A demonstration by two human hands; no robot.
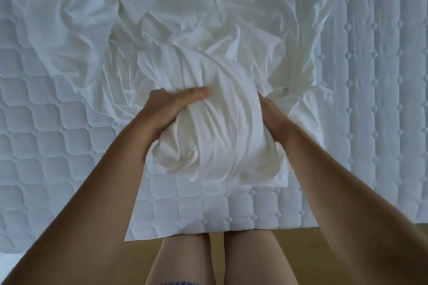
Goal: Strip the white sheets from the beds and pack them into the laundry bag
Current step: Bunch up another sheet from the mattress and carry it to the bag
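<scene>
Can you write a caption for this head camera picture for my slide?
The left hand and right hand squeeze a bunched white fabric sheet, the quilted white mattress beneath.

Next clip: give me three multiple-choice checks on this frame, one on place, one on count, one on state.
1. Where is the sheet bundle? A on the floor; B between the hands, over the mattress; C inside a bag.
2. How many hands touch it? A none; B one; C two.
3. The near mattress surface is: A bare quilting; B tightly sheeted; C under a dark blanket.
Key: 1B, hands at its sides, mattress beneath; 2C, left hand and right hand flank it; 3A, quilted stitching shows.
</scene>
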